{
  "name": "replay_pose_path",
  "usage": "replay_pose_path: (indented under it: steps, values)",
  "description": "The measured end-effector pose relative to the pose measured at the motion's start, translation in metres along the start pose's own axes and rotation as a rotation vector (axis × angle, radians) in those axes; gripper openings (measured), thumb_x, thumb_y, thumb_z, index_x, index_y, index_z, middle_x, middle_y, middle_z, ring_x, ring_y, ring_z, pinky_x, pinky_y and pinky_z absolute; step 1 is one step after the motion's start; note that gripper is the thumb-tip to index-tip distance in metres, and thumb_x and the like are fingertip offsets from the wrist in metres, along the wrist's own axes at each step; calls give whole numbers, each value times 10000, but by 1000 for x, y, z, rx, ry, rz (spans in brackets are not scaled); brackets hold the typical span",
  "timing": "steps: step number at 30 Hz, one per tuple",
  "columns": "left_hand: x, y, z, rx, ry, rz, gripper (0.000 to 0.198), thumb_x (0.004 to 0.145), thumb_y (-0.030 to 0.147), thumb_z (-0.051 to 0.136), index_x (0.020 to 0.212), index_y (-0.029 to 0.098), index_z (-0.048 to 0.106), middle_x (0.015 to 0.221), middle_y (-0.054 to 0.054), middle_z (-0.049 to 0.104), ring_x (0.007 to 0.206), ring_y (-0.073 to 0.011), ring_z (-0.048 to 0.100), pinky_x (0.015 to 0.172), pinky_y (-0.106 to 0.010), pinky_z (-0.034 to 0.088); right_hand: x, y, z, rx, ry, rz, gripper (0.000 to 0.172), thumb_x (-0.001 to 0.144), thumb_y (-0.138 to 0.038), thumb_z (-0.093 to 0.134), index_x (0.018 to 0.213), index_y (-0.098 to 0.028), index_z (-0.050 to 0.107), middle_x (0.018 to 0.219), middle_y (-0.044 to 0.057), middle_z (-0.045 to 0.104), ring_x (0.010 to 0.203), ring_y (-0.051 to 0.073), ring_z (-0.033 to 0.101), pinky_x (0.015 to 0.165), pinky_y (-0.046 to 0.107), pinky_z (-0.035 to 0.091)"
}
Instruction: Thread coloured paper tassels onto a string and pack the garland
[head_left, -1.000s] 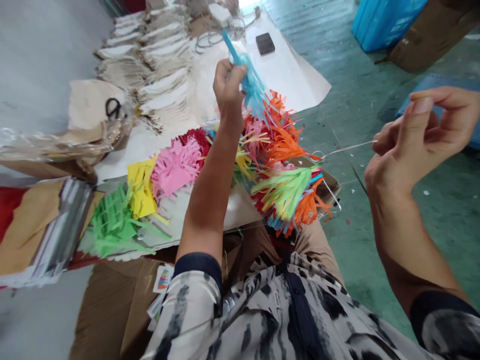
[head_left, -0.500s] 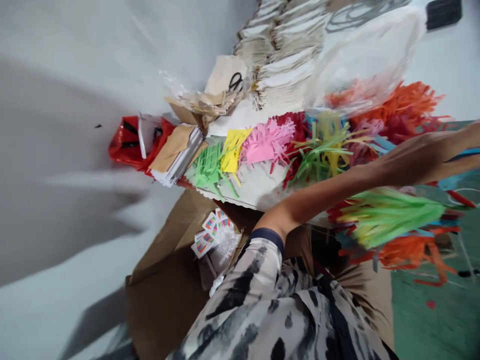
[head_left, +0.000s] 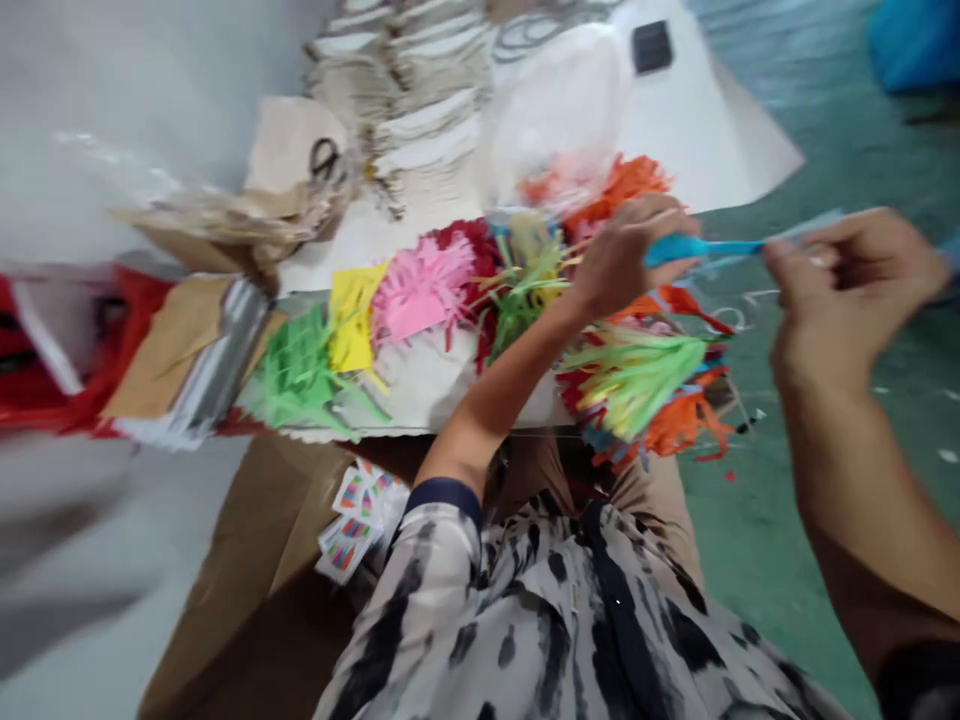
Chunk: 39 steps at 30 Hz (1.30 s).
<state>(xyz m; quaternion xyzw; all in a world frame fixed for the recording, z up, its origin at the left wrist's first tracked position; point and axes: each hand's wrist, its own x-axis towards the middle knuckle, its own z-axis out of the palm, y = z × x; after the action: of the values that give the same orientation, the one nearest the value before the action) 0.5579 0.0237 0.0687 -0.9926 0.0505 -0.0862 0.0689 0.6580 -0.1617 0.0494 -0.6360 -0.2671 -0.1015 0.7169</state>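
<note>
A twisted blue paper strip [head_left: 726, 247] is stretched between my two hands, above the right end of the table. My left hand [head_left: 630, 250] is closed on its left end, with the knuckles turned up. At the other end, my right hand [head_left: 847, 290] pinches the strip between thumb and fingers; its outline is a little blurred. Below the strip lies a green and yellow paper tassel [head_left: 645, 375], with orange tassels [head_left: 686, 425] hanging under it at the table edge. Fringed orange paper [head_left: 634, 185] is piled behind my left hand.
Along the table lie green fringed paper [head_left: 296, 370], yellow paper [head_left: 356, 315] and pink fringed paper [head_left: 424, 285]. Stacked white sheets [head_left: 427, 130], a clear plastic bag [head_left: 559, 110] and black scissors [head_left: 325, 160] are behind. A cardboard box [head_left: 232, 590] stands below, left of my lap.
My view has swung right, so my right hand now shows. My left hand, out of frame before, has come into view, and the blue strip is held between both hands.
</note>
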Motion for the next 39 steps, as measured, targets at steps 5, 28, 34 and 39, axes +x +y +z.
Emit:
replay_pose_path:
  steps: [5, 28, 34, 39]
  values:
    - [-2, -3, -7, -381, 186, -238, 275, 1134, 369, 515, 1261, 277, 741, 1392, -76, 727, 1380, -289, 602, 1123, -517, 492, 1, -7, 10, 94, -91, 10, 255, 771, -289, 838, 695, -230, 602, 538, -88, 439, 467, 75, 301, 504, 314, 202]
    - [-1, 14, 2, -394, 152, -380, 207, 1069, 302, 560, 991, 261, 747, 840, -72, 723, 860, -249, 682, 722, -374, 391, 12, 2, -11, 211, -300, 661, 221, 654, -354, 794, 759, -235, 640, 541, -84, 401, 428, 75, 254, 405, 257, 116]
    - [-1, 15, 11, -427, 235, -451, 260, 1060, 373, 626, 836, 250, 675, 680, -30, 635, 703, -216, 630, 665, -348, 307, 7, -9, -14, 180, -295, 574, 336, 791, -556, 841, 886, -248, 746, 570, -77, 287, 472, 87, 212, 476, 293, 107]
    - [-2, 16, 17, -450, 272, -397, 226, 1045, 344, 636, 842, 253, 678, 660, -21, 636, 656, -206, 610, 659, -347, 328, 4, -6, -5, 24, -260, 383, 405, 840, -650, 845, 857, -263, 728, 603, -56, 347, 524, 107, 257, 513, 313, 170]
